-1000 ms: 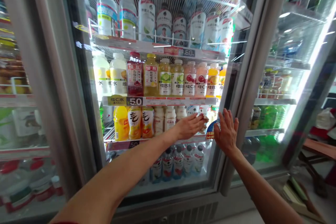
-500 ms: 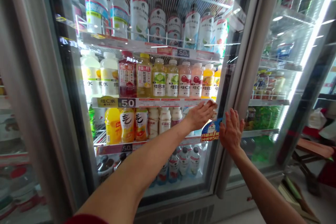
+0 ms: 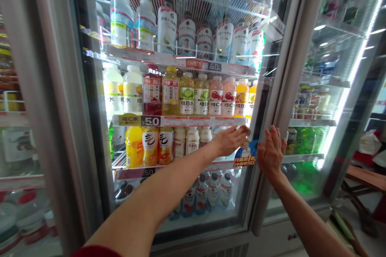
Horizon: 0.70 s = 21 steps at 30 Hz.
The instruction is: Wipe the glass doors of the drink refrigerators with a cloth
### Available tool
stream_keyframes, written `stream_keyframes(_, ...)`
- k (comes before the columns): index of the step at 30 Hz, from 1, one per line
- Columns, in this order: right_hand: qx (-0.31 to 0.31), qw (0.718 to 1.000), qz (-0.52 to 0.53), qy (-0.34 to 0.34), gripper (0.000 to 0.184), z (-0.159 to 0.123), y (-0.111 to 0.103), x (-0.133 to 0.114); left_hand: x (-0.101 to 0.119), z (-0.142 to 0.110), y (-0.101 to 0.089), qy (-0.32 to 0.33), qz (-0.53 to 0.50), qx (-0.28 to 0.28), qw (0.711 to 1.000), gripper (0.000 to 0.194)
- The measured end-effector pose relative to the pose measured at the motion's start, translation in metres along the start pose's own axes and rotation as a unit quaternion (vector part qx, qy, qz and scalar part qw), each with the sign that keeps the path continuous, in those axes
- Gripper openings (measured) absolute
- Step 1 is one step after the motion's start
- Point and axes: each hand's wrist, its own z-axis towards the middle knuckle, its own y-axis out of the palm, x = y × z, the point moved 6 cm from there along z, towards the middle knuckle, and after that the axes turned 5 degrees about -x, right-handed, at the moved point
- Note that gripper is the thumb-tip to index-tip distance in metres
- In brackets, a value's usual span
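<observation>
Left hand point(image 3: 230, 139): arm stretched forward, palm down on the glass door point(image 3: 169, 100) of the drinks cooler, fingers loosely curled over something small and pale at their tips; what it is cannot be told.

Right hand point(image 3: 271, 151): at 3 o'clock of the left, open and flat, fingers up, pressed on the door's metal frame point(image 3: 289, 68).

Blue and orange sticker point(image 3: 245, 156): on the glass between the two hands, just under the left fingertips.

Behind the glass: price strip point(image 3: 181, 121) at 10 o'clock of the left hand; orange bottles point(image 3: 147, 146) at 9 o'clock; small red-labelled bottles point(image 3: 208, 188) at 7 o'clock.
</observation>
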Motion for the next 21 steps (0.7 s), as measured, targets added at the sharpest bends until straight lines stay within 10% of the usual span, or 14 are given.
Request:
stream_keyframes(3, -0.009, 1.000, 0.000, -0.008, 0.053, 0.005, 0.003, -0.012, -0.007, -0.015, -0.007, 0.048, -0.001, -0.008, 0.999, 0.039)
stream_keyframes(8, -0.003, 1.000, 0.022, -0.013, 0.053, 0.017, 0.009, -0.037, -0.070, -0.032, -0.036, -0.142, 0.035, 0.003, 0.989, 0.045)
stream_keyframes(13, -0.006, 0.998, 0.053, -0.035, 0.054, 0.028, 0.013, -0.069, -0.073, -0.058, -0.048, -0.026, 0.025, -0.041, 0.999, 0.043)
stream_keyframes(18, 0.001, 0.996, 0.083, -0.045, 0.055, 0.040, 0.013, -0.099, -0.127, -0.093, -0.081, -0.240, 0.045, 0.049, 0.968, 0.043)
stream_keyframes(21, -0.004, 0.993, 0.098, -0.066, 0.058, 0.046, 0.015, -0.119, -0.123, -0.112, -0.082, -0.160, 0.025, 0.018, 0.987, 0.039)
